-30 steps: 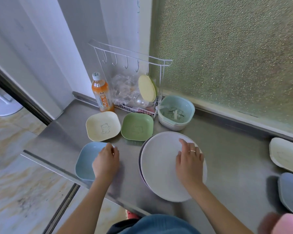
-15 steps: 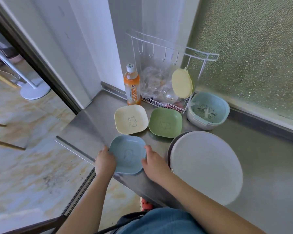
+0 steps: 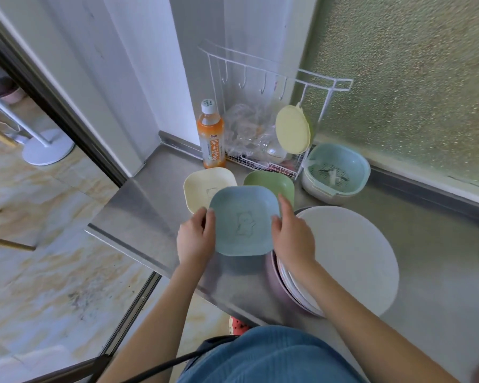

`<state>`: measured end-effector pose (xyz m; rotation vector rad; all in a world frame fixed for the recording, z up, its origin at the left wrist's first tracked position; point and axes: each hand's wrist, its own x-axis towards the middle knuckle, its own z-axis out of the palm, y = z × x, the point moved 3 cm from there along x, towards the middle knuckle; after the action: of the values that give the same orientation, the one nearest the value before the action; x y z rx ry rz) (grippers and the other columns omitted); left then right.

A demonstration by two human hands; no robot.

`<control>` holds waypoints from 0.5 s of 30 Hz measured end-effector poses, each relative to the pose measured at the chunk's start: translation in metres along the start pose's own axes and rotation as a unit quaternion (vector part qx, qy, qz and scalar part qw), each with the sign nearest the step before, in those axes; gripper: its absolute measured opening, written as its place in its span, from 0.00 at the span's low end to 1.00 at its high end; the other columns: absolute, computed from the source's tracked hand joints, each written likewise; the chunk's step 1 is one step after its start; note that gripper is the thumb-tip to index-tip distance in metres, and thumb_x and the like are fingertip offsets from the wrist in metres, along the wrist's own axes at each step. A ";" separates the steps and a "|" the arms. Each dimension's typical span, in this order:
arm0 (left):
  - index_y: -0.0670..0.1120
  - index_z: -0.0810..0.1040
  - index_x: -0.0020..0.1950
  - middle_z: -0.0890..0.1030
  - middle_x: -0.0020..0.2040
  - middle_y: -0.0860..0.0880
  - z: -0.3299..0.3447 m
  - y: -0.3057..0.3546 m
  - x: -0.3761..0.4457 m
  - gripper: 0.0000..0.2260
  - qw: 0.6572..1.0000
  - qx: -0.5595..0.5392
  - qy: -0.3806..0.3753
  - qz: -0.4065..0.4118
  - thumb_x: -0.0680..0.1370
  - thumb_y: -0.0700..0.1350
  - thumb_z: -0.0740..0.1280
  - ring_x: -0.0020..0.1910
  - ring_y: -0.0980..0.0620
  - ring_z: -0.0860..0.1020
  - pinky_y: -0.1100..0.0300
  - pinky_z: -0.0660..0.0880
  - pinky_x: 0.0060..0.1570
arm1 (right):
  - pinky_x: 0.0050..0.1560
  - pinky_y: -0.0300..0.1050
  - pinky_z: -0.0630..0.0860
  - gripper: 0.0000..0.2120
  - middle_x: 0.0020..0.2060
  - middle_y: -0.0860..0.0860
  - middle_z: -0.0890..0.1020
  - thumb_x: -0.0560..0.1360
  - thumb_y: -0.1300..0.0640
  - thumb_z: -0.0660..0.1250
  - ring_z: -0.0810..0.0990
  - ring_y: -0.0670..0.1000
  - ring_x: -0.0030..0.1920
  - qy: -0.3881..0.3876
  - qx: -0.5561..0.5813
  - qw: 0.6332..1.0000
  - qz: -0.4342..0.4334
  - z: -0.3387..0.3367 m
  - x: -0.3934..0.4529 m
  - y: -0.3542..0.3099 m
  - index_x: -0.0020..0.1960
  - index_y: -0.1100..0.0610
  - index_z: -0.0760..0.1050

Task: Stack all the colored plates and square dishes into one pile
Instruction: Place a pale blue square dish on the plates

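Both hands [image 3: 196,239] [image 3: 293,235] grip blue dish [image 3: 244,221] (lifted, abv counter [image 3: 138,214]).

A steel counter [image 3: 138,205] is running into a corner where white wall panels [image 3: 138,78] are meeting a pebbled frosted window [image 3: 412,87], through which greenish daylight is filtering. A dark door frame [image 3: 53,106] is slanting across the left side. Beyond it, a marbled beige tiled floor [image 3: 39,286] is showing, with the round white base of a stand [image 3: 48,149] sitting on it.
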<state>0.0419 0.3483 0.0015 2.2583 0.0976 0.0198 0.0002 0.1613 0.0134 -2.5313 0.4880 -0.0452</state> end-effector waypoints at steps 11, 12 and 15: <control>0.45 0.65 0.31 0.69 0.27 0.48 0.105 0.103 -0.048 0.16 0.949 0.104 -0.224 0.195 0.76 0.51 0.58 0.30 0.44 0.69 0.58 0.62 0.28 | 0.38 0.49 0.73 0.20 0.35 0.55 0.80 0.77 0.55 0.57 0.78 0.59 0.38 0.106 -0.020 0.978 0.178 -0.073 -0.048 0.150 0.68 0.44 0.67; 0.45 0.66 0.31 0.71 0.29 0.48 0.110 0.100 -0.052 0.16 0.943 0.134 -0.234 0.196 0.77 0.50 0.59 0.32 0.45 0.69 0.58 0.64 0.30 | 0.41 0.49 0.74 0.20 0.39 0.56 0.82 0.77 0.55 0.57 0.79 0.60 0.40 0.094 -0.028 0.978 0.184 -0.072 -0.053 0.154 0.68 0.44 0.67; 0.45 0.65 0.31 0.73 0.32 0.46 0.119 0.093 -0.061 0.16 0.929 0.192 -0.252 0.192 0.77 0.49 0.58 0.34 0.46 0.69 0.59 0.66 0.33 | 0.45 0.50 0.75 0.21 0.46 0.56 0.83 0.77 0.54 0.57 0.80 0.61 0.46 0.065 -0.068 0.978 0.189 -0.070 -0.062 0.161 0.70 0.45 0.65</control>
<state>-0.0070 0.1929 -0.0015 2.5595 -0.6685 -0.4028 -0.1212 0.0215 -0.0088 -2.5324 1.0480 -0.0357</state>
